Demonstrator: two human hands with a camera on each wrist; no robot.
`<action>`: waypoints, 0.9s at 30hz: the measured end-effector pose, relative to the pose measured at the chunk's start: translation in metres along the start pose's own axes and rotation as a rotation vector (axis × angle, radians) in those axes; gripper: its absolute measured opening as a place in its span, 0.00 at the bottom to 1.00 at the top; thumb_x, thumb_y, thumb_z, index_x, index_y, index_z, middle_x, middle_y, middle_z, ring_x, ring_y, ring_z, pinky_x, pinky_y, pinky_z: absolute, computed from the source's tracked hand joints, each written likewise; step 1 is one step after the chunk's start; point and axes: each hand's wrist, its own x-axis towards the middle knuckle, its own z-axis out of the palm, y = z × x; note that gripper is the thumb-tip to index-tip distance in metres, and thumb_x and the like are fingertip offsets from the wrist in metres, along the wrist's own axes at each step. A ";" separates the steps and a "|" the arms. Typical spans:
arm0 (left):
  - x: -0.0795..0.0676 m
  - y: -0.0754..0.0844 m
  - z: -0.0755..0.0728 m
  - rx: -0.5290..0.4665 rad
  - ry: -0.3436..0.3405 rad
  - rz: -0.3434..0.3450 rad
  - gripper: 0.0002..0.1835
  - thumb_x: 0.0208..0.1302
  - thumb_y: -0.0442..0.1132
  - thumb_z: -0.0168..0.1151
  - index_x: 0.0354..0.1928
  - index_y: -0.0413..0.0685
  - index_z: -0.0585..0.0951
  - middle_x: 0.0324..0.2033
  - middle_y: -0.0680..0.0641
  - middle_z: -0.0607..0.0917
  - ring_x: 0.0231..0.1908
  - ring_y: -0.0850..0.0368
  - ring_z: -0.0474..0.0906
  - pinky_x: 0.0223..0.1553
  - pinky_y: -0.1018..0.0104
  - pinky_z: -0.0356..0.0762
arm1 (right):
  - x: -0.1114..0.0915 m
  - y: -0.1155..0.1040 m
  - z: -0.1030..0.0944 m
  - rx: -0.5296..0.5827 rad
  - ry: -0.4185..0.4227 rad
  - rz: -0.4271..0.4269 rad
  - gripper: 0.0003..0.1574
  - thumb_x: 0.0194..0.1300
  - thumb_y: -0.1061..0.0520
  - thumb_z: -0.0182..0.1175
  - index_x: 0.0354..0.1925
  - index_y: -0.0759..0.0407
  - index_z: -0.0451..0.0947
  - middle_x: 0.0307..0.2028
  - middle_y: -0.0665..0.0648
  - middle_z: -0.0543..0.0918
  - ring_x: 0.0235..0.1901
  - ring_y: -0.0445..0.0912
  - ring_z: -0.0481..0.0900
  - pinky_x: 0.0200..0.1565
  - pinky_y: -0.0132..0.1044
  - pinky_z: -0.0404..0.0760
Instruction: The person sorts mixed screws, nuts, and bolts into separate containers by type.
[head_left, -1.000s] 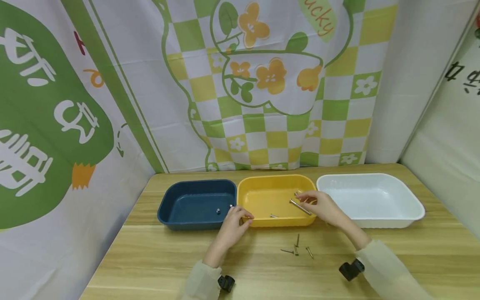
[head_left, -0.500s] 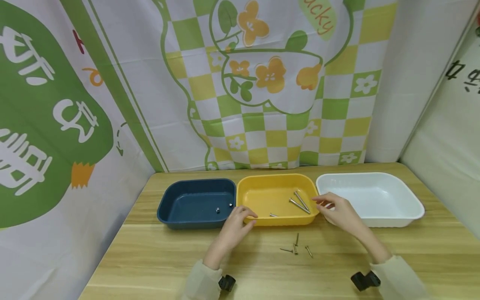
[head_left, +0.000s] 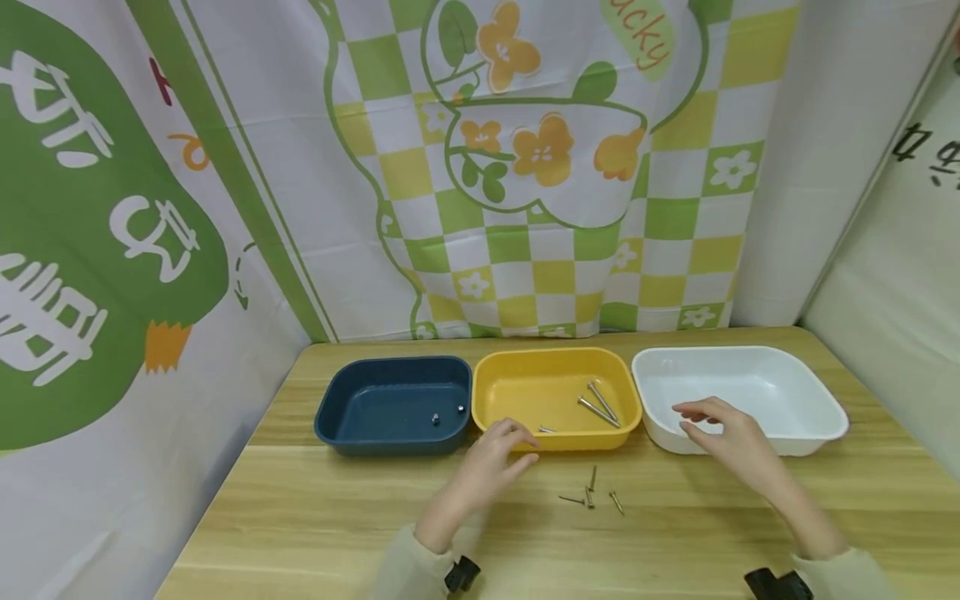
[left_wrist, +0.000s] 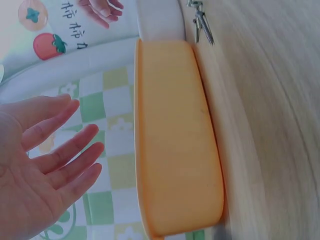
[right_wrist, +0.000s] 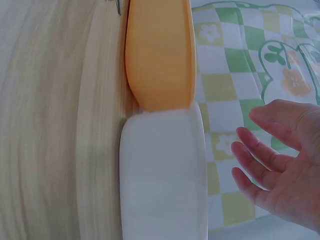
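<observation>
Backdrop cloth [head_left: 555, 250], checked in green, yellow & white, hangs well beyond both my hands; wood-grain table [head_left: 337, 533] extends below them. Three trays stand side by side across it, on the far side of my hands. White tray [head_left: 810, 392]: behind my R hand & extending to its right. Blue tray [head_left: 382, 408]: beyond my L hand & to its left. Yellow tray [head_left: 517, 392]: btwn the other two, just past my L fingertips & left of my R ones.

R hand [head_left: 733, 440]: fingers relaxed & slightly bent, set apart from one another, thumb tip clear of the index; palm bare. It hangs in front of the white tray's near left corner; R wrist view shows a gap btwn hand & tray. L hand [head_left: 491, 462]: same attitude, fingers spread & loose, thumb apart, palm bare; it hovers by the yellow tray's near left corner, w/ a gap to the tray in L wrist view.

Two long bolts [head_left: 599, 412] lie in the yellow tray's right part, btwn my hands, near ends close together. Four screws [head_left: 617, 503] lie on the tabletop, also btwn my hands, nearer the L. A short screw [head_left: 547, 430] lies inside the yellow tray, just beyond my L fingertips. Smallest: two nut-like metal pcs [head_left: 435, 420] in the blue tray, left of my L hand.
</observation>
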 end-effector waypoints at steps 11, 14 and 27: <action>0.006 0.007 0.017 0.113 -0.197 0.095 0.10 0.58 0.42 0.58 0.41 0.49 0.80 0.38 0.53 0.78 0.39 0.64 0.74 0.43 0.76 0.70 | -0.021 0.033 -0.028 0.030 0.055 0.087 0.12 0.51 0.63 0.63 0.37 0.65 0.79 0.30 0.40 0.77 0.34 0.18 0.64 0.36 0.15 0.60; 0.009 0.010 0.021 0.153 -0.213 0.127 0.09 0.57 0.41 0.59 0.40 0.51 0.80 0.37 0.53 0.78 0.38 0.64 0.74 0.42 0.77 0.70 | -0.025 0.041 -0.033 0.031 0.055 0.106 0.13 0.52 0.62 0.63 0.38 0.66 0.78 0.30 0.32 0.74 0.35 0.17 0.62 0.35 0.15 0.59; 0.018 0.011 0.034 0.270 -0.355 0.190 0.08 0.56 0.42 0.60 0.39 0.54 0.80 0.36 0.54 0.78 0.37 0.64 0.74 0.39 0.75 0.70 | -0.039 0.069 -0.053 0.074 -0.007 0.202 0.14 0.56 0.58 0.60 0.42 0.63 0.77 0.34 0.21 0.68 0.40 0.13 0.56 0.35 0.16 0.56</action>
